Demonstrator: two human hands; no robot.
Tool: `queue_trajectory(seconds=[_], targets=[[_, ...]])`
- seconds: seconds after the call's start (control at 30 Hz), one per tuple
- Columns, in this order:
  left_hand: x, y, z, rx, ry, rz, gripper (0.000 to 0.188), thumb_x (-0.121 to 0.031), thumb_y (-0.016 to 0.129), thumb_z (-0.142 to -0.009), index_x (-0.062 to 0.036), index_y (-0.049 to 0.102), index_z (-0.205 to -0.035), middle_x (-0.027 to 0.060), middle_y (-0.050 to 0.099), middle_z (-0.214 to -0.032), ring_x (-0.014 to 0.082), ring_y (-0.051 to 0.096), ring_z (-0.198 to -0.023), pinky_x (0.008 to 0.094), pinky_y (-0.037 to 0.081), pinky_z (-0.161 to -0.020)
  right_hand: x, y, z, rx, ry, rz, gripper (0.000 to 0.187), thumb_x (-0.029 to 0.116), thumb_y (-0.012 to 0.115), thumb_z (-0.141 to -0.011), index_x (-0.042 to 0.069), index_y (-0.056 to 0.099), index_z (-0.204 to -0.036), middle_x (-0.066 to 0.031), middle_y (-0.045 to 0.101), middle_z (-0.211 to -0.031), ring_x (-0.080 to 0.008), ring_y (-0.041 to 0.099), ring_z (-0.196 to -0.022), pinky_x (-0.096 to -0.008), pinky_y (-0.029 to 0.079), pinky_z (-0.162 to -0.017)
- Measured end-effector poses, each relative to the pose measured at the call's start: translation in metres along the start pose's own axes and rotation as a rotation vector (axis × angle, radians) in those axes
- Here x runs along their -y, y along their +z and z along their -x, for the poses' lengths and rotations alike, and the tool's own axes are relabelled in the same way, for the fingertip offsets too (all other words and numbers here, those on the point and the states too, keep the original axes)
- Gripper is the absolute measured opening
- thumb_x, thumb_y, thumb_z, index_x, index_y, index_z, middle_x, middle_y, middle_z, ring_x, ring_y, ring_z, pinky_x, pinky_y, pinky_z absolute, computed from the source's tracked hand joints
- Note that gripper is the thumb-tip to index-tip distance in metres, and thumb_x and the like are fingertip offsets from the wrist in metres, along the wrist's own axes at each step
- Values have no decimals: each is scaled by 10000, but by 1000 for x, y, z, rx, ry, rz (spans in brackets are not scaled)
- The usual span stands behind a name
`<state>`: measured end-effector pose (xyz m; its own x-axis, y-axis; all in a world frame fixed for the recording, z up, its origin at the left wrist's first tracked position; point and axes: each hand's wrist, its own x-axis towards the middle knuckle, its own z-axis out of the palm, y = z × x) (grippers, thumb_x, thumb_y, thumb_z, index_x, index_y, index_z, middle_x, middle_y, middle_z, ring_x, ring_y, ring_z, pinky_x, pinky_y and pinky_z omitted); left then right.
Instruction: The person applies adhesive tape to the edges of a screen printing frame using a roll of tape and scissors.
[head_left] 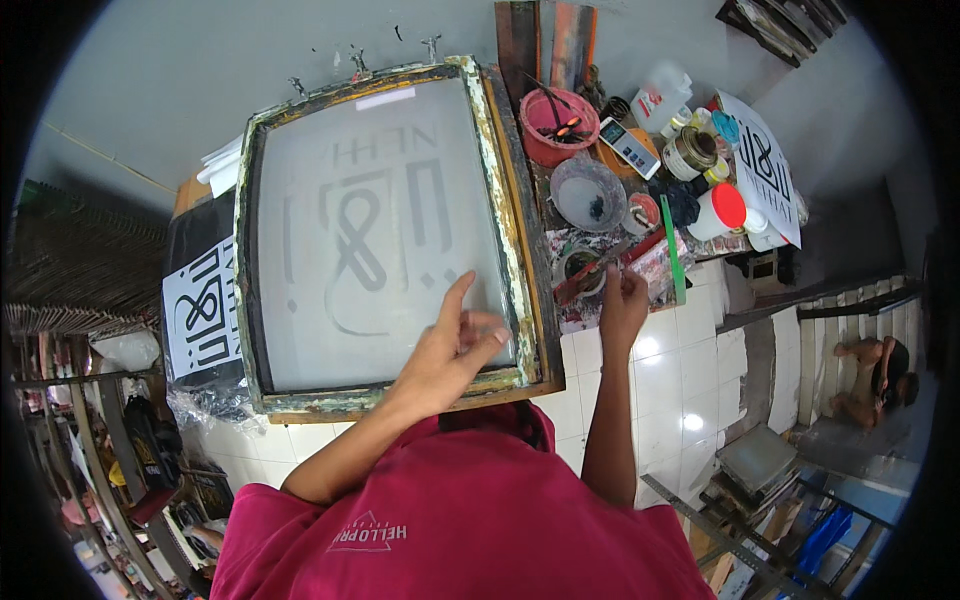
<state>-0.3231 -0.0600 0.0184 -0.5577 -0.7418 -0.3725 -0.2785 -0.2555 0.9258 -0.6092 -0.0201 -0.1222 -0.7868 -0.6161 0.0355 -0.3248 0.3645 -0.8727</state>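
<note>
A wood-framed printing screen (503, 215) lies in front of me, its pale mesh bearing a mirrored lettering design. My left hand (448, 350) is above the screen's lower right part, palm partly turned up. Its index finger is stretched out, the other fingers loosely bent, and nothing is in it. Right of the screen, my right hand (622, 305) pinches its fingers together beside a small cup of dark ink (578, 265). Thin dark and red tools (570, 290) lie across that cup. Which of them, if any, my fingertips hold is too small to tell.
The right side table carries a pink bucket (545, 145), a clear tub (588, 192), a phone (630, 148), a red-lidded jar (718, 210) and a green strip (671, 250). A printed sheet (200, 310) lies at left. Another person (880, 375) sits far right.
</note>
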Motion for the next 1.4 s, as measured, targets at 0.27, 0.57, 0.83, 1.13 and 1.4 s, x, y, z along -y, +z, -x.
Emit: queue_trajectory(seconds=[0.27, 0.57, 0.83, 1.13, 1.4], targets=[[-7, -2, -4, -12, 82, -52, 499, -143, 645, -1025, -26, 480, -1481, 163, 698, -1273, 218, 642, -1195, 374, 461, -1074, -26, 27, -60, 197, 72, 616, 610, 484, 778, -826, -86, 689, -1022, -320, 713, -1031, -491, 695, -996, -510, 537, -897], [-11, -1, -36, 24, 195, -87, 327, -130, 630, -1035, 8, 616, -1331, 125, 728, -1208, 188, 662, -1173, 355, 464, -1076, -33, -44, -41, 24, 535, -655, 285, 262, 777, -853, 34, 674, -991, 24, 461, -609, -141, 522, -496, -294, 436, -442], [-12, 19, -38, 52, 176, -91, 285, -118, 623, -1040, 1, 642, -1298, 105, 736, -1163, 180, 679, -1128, 357, 480, -1066, -54, 19, -13, 66, 249, 91, 446, 277, 870, -766, -84, 726, -986, -237, 751, -891, -322, 723, -811, -439, 543, -784], [-11, 31, -26, 37, 409, -308, 275, -91, 648, -984, 0, 670, -1243, 114, 734, -1141, 243, 677, -1131, 380, 489, -1033, 10, -25, 20, -128, 228, -12, 290, 168, 789, -815, -70, 685, -945, -177, 725, -853, -262, 677, -748, -401, 532, -730], [-28, 71, -59, -65, 1164, -1458, 341, -203, 667, -822, -80, 679, -1141, 77, 670, -1190, 252, 488, -1369, 534, 365, -1124, 101, -60, 67, 10, 195, -361, 198, 91, 767, -892, 16, 592, -949, -27, 598, -729, -104, 538, -588, -280, 429, -533]])
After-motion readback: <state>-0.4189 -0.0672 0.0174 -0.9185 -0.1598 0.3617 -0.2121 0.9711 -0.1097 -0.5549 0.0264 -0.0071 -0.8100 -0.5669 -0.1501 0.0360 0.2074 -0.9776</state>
